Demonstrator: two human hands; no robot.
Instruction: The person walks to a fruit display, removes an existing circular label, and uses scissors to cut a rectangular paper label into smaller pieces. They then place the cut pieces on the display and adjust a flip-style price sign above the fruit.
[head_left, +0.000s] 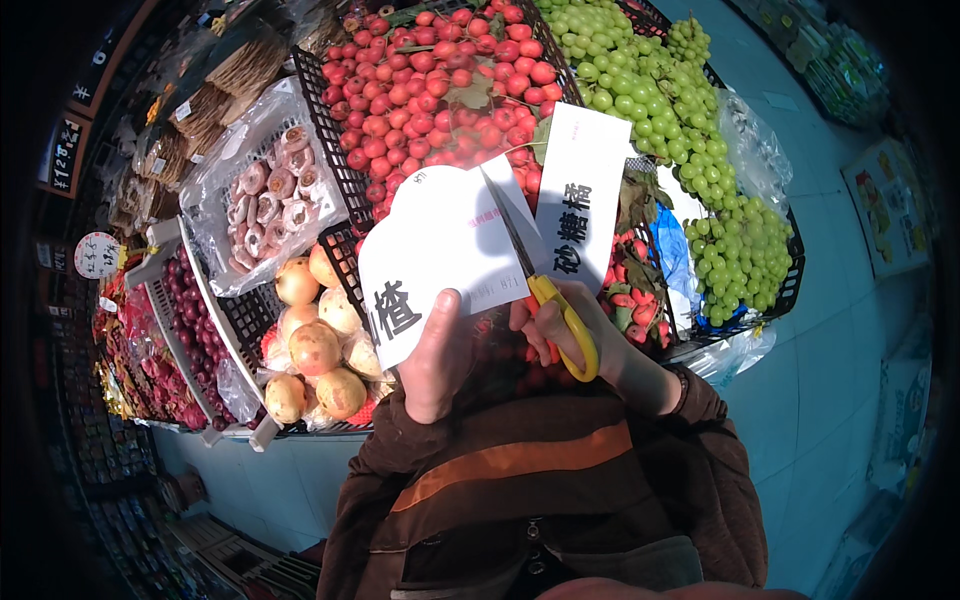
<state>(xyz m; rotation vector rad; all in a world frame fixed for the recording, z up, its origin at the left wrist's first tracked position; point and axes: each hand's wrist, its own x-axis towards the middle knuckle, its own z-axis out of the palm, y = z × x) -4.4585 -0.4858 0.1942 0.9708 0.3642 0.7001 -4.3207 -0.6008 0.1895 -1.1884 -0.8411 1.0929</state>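
My left hand (436, 358) holds a white paper sign (442, 247) with black handwriting, its thumb on top; the sign's upper edge is cut in a rounded shape. In my right hand (566, 326) are yellow-handled scissors (576, 330), fingers through the handle. The long metal blade points up and to the left across the sign's right part. Whether the blades are closed on the paper, I cannot tell. A second white sign (585, 172) with black writing lies just beyond my right hand, over the edge of the red fruit (442, 90).
Green grapes (645, 97) fill crates at the right. Left of my hands lie pomegranates (315, 349), flat dried persimmons (270, 187) in a plastic-lined basket and dark red grapes (191, 307). A round price tag (98, 255) hangs at the far left. Tiled floor (810, 375) shows at the right.
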